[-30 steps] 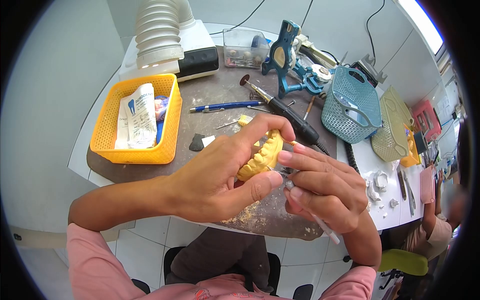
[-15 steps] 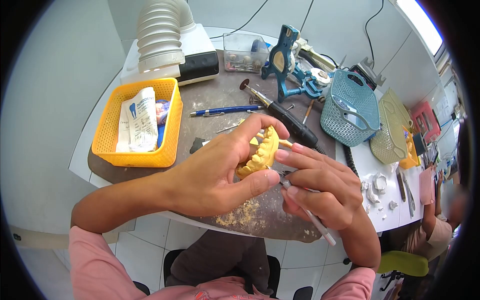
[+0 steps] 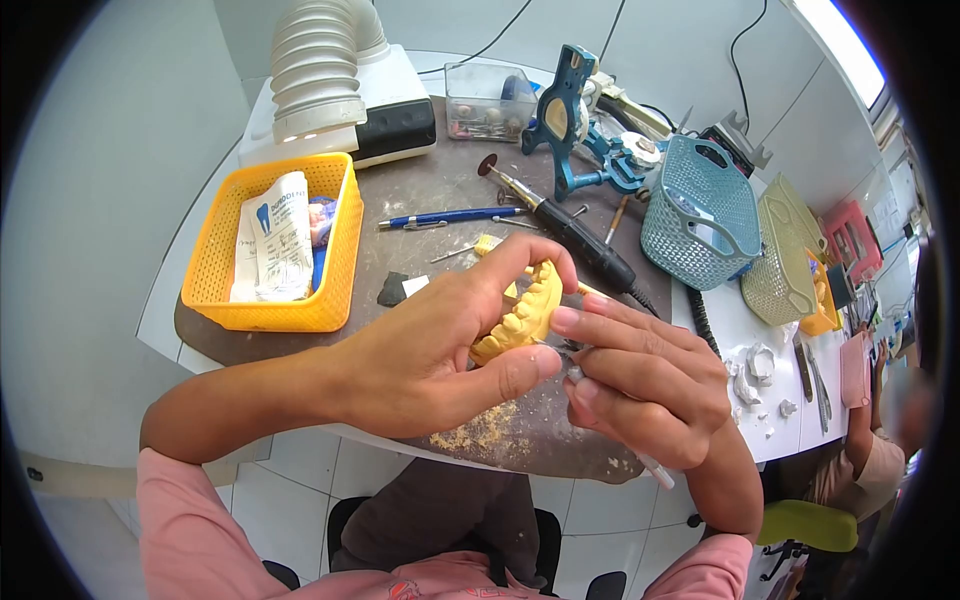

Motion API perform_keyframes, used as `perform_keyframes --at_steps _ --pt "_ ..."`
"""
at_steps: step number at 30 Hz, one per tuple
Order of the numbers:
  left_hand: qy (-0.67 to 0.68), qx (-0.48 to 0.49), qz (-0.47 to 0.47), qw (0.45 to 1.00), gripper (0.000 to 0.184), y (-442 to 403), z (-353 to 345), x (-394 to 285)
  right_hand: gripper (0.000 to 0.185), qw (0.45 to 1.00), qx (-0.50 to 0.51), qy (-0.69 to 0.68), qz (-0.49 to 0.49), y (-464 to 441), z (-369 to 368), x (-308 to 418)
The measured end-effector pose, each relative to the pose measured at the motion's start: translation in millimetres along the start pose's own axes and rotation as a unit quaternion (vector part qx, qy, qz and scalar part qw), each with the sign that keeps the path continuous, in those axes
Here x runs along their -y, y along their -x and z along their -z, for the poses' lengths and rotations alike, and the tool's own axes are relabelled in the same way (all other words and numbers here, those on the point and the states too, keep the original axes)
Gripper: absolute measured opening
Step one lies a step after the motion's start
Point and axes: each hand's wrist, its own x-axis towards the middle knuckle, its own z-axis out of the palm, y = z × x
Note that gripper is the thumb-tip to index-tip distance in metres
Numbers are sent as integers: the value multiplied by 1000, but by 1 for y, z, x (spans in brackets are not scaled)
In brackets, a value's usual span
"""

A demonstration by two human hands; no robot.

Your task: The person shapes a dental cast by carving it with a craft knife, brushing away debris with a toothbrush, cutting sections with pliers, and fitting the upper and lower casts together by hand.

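A yellow dental cast [image 3: 527, 318] with a row of teeth is gripped between the thumb and fingers of my left hand [image 3: 430, 345]. My right hand [image 3: 650, 375] pinches a slim, pen-like tool with a pale handle [image 3: 655, 472], whose rear end sticks out below the palm. The tool's dark metal tip is close to the cast's lower right edge, beside my left thumb; whether it touches cannot be made out. My right fingertips rest against or very near the cast's right side. Yellow shavings [image 3: 485, 432] lie on the brown work mat [image 3: 400, 185] beneath.
Behind my hands lie a black rotary handpiece [image 3: 585, 245] with a disc and a blue mechanical pencil [image 3: 450, 217]. A yellow basket [image 3: 270, 318] stands left, a blue articulator [image 3: 565, 130] and blue basket [image 3: 700, 215] at back right. Another person [image 3: 880, 450] sits far right.
My right hand has turned slightly, so less of the tool's handle shows. The cast has tilted a little in my left hand and stays in its grip.
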Motion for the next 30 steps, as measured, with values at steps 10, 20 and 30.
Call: perform_keyframes --at_steps 10,20,30 --pt "-21 -9 -13 1000 50 -1 0 4 13 1000 0 -5 3 0 0 0" --pt "-44 -6 -12 999 47 0 2 2 15 1000 4 7 7 -1 1 2" --pt "-13 -2 0 1000 46 0 0 0 15 1000 -4 7 10 -1 0 4"
